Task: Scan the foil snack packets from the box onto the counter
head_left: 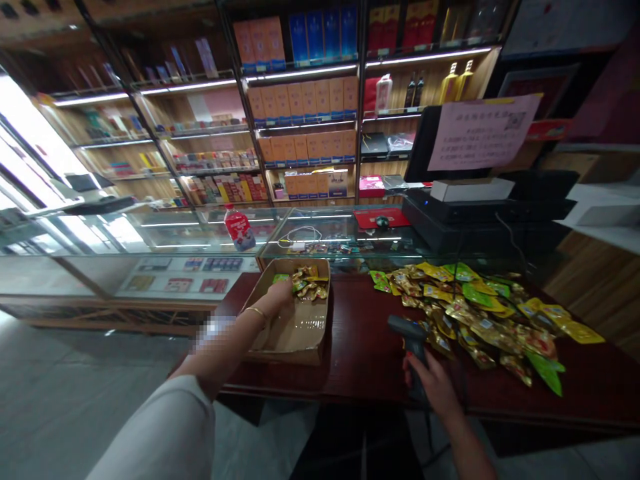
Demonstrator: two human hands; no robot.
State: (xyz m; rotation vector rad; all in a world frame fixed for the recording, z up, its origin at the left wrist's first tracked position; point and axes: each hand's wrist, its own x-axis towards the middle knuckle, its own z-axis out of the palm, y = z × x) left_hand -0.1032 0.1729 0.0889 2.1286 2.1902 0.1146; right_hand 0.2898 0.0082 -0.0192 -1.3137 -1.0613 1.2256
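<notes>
My left hand (pixel 281 293) reaches into a shallow cardboard box (pixel 310 353) on the dark red table, its fingers closed at a green snack packet (pixel 281 277). Just right of it, several gold snack packets (pixel 311 291) lie at the far end of the box. Over the front of the table, my right hand (pixel 425 373) is wrapped round the grip of a dark barcode scanner (pixel 411 331), whose head points up and left. A large heap of gold, yellow and green snack packets (pixel 470 310) spreads to the right of the scanner.
Behind the table runs a glass display counter (pixel 320 230) bearing a red bottle (pixel 239 228), a white cable (pixel 299 245) and a red mat (pixel 367 219). A till with a screen (pixel 421 143) and pink notice stands back right. Shelves of boxed goods line the wall.
</notes>
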